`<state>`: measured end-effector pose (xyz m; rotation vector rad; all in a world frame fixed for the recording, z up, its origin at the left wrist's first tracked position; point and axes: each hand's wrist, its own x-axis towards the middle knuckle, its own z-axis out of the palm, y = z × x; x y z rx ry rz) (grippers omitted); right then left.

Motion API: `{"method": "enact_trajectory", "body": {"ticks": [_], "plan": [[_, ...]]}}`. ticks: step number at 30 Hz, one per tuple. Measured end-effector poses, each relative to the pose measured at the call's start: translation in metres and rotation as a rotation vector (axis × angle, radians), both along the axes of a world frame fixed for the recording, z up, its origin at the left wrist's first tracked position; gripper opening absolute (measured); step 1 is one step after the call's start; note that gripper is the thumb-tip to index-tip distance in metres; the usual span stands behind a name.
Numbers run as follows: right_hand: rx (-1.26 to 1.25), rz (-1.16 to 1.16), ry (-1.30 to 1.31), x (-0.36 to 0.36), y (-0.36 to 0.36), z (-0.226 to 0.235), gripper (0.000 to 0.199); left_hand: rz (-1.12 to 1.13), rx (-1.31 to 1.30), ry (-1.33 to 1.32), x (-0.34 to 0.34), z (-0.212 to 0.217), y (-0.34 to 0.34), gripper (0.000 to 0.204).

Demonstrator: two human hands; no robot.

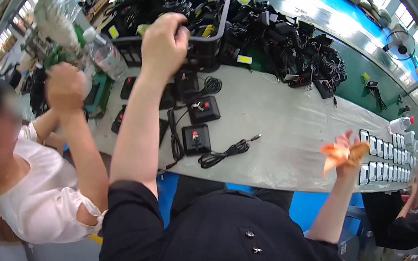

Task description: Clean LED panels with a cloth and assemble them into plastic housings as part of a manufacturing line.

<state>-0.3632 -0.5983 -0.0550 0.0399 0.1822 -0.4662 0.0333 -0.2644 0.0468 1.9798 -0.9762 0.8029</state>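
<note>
My left hand (164,45) is raised over the near side of a black plastic crate (228,18) heaped with black devices and cables. Its fingers curl inward; a dark bit shows at the fingertips, too blurred to name. At the right, above the table, my right hand (350,156) holds a crumpled orange piece (335,154), smeared by motion, perhaps cloth or paper. Between my arms lie square black boxes with red parts on top, one nearest me (196,140) and one behind it (203,110). A coiled black cable (224,153) lies beside the nearest box.
A pile of black devices and cables (293,44) spreads right of the crate. Rows of small white-and-dark units (384,159) stand at the right, near a red-capped bottle (400,125). A clear bottle (104,54) stands left of the crate. A co-worker (41,191) sits close on my left.
</note>
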Motion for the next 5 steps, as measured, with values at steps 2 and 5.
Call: {"method": "enact_trajectory", "body": {"ticks": [2,5], "plan": [[0.121,-0.088,0.032,-0.042,-0.002,-0.006,0.038,0.310,0.210,-0.154,0.081,-0.002,-0.013,0.033],[-0.210,0.168,-0.247,-0.125,-0.041,-0.077,0.052,0.546,0.709,0.054,0.158,-0.002,-0.043,0.052]]}}
